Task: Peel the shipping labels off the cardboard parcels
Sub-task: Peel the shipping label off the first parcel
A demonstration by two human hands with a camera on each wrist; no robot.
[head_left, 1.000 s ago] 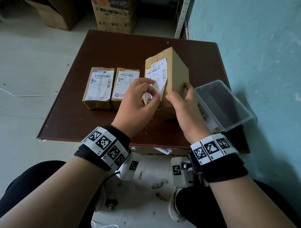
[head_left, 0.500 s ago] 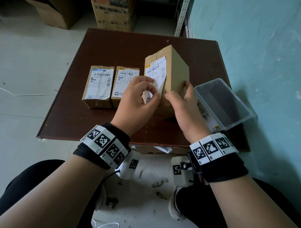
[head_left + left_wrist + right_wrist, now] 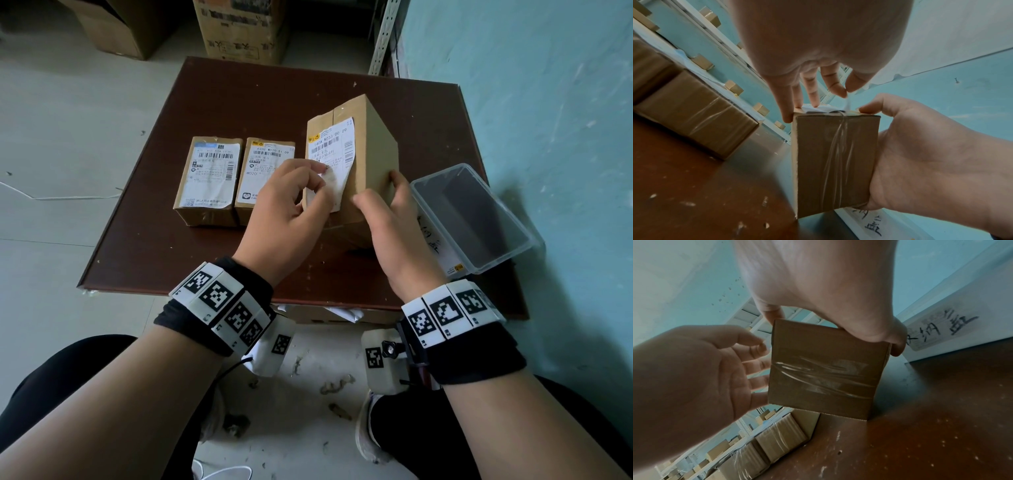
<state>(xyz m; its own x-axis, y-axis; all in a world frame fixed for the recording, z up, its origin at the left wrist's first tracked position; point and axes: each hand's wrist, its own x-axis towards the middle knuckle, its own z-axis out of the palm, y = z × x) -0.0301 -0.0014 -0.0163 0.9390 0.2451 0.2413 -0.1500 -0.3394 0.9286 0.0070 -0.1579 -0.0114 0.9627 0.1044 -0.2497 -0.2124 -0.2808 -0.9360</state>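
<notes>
A tall cardboard parcel (image 3: 373, 157) stands tilted on the brown table (image 3: 239, 99). Its white shipping label (image 3: 330, 144) is part peeled, with the lower corner lifted and curled. My left hand (image 3: 291, 212) pinches that loose corner between thumb and forefinger. My right hand (image 3: 387, 219) grips the parcel's right side, thumb on the near edge. In the left wrist view the parcel (image 3: 835, 160) shows its taped end, with the label (image 3: 818, 108) crumpled under my fingertips. The right wrist view shows the same taped parcel (image 3: 824, 369) held from above.
Two smaller parcels (image 3: 209, 178) (image 3: 263, 174) with labels on lie flat side by side to the left. A clear plastic tub (image 3: 476, 219) sits at the table's right edge by the teal wall. Large cartons (image 3: 239, 27) stand on the floor behind the table.
My left hand has drawn the label's loose corner a little further up and off the parcel. The right hand has kept its hold.
</notes>
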